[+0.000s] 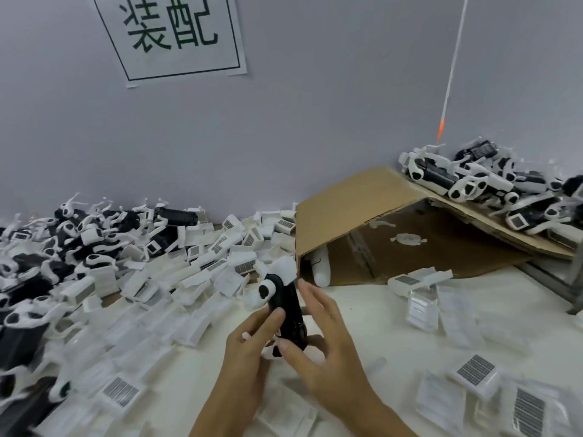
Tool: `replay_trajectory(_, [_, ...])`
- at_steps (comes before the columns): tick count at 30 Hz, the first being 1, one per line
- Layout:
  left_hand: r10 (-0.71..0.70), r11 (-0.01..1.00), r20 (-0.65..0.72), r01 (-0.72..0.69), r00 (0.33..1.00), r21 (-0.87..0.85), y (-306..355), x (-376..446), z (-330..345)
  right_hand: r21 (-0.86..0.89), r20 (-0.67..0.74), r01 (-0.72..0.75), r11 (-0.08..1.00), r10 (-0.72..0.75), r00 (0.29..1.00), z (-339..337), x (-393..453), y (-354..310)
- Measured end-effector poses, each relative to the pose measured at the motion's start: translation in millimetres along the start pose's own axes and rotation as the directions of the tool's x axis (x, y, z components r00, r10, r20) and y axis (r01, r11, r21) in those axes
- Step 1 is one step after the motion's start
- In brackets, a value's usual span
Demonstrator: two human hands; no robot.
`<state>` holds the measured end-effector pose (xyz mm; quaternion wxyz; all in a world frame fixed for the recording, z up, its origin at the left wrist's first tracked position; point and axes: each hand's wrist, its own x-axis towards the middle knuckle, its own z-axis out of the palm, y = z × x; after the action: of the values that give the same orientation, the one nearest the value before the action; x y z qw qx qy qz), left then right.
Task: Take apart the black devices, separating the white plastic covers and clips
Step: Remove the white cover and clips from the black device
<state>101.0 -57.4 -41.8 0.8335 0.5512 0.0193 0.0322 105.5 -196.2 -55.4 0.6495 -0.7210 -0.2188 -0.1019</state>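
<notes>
- One view only, from a wide-angle camera worn on the person's head.
- It looks forward and down over the white table (394,313) toward the grey wall (315,121) behind it.
- Both hands sit close, low in the middle of the view.
- Straight lines bend near the edges.

Black device (288,307) stands near upright (white clip (264,291) still attached), above the table.

The device (287,310) is seen to be matt black plastic, fitted with smooth white plastic clips (263,293). The covers (202,272) are made of white plastic. The box (362,200) is rough brown cardboard. A paper sign (170,36) is taped up.
</notes>
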Motion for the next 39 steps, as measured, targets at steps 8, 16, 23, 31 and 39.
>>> replay_trajectory(8, [-0.006,0.993,-0.037,0.002,0.999,-0.118,-1.6,-2.1,-6.1,-0.241,-0.028,-0.119,0.963,0.116,0.993,8.2,-1.1,-0.9])
replay_trajectory(16, [0.027,0.989,0.023,-0.023,0.999,-0.146,-1.8,4.1,-4.7,-0.249,-0.098,-0.106,0.963,0.083,0.992,5.7,-2.1,-8.2])
replay_trajectory(23, [0.094,0.987,0.017,-0.091,0.995,-0.131,-6.2,1.5,0.2,-0.252,-0.047,-0.076,0.965,0.066,0.997,5.1,-1.1,-10.4])
replay_trajectory(31, [0.580,0.501,0.084,-0.435,0.811,0.748,-8.0,3.7,-12.5,-0.106,0.120,0.023,0.994,-0.010,0.993,2.6,-4.1,-0.8])
replay_trajectory(39, [0.656,0.021,0.315,-0.434,0.685,0.901,-22.7,8.2,-15.9,-0.037,-0.135,-0.071,0.997,0.065,0.989,2.6,-4.9,-4.5])
